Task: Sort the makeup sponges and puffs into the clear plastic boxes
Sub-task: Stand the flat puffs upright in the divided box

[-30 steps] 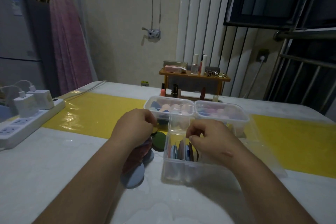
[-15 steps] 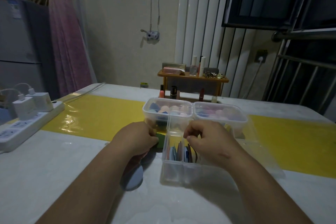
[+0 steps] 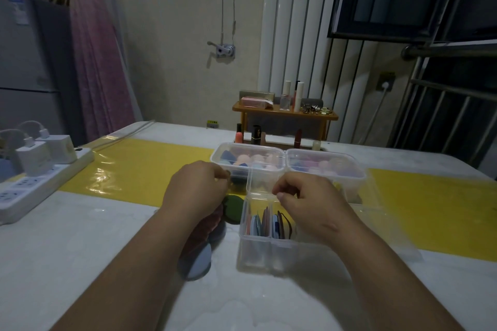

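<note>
While flat puffs (image 3: 265, 220) stand on edge in the near clear box (image 3: 269, 250), the right hand (image 3: 309, 204) hangs over it, fingers curled; whether they hold anything cannot be told. Left hand (image 3: 196, 191): likewise curled, grip unclear, above the loose green puff (image 3: 233, 212) and blue puff (image 3: 198, 263) just left of that box. Rear boxes (image 3: 250, 147): sponges.

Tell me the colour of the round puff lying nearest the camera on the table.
The puff is greyish blue; head view shows it.

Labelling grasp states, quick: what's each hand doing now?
Left hand: fingers curled, contents hidden; cannot tell.
Right hand: curled over the box; cannot tell.
</note>
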